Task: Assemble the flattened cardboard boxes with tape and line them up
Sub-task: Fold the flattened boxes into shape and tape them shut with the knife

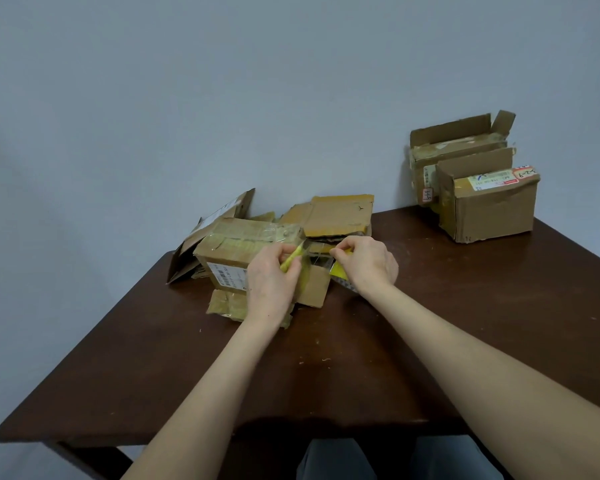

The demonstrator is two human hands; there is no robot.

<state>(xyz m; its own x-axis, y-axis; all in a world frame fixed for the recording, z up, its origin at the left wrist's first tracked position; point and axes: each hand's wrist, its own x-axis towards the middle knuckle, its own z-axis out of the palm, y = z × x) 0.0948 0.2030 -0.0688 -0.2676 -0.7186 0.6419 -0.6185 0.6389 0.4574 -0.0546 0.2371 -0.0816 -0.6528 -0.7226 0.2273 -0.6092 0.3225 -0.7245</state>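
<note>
Head view, left hand (269, 282) gripping yellow tool (290, 261), right hand (368, 259) pinching tape (321, 263)

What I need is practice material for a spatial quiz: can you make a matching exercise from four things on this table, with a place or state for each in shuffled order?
Things
1. box with open top flaps
2. flattened cardboard
3. yellow tool
4. tape

Places or states
A. gripped in the left hand
B. at the far right corner of the table
C. lying flat behind both hands
D. pinched by the right hand

Pairs: 1-B, 2-C, 3-A, 4-D
</note>
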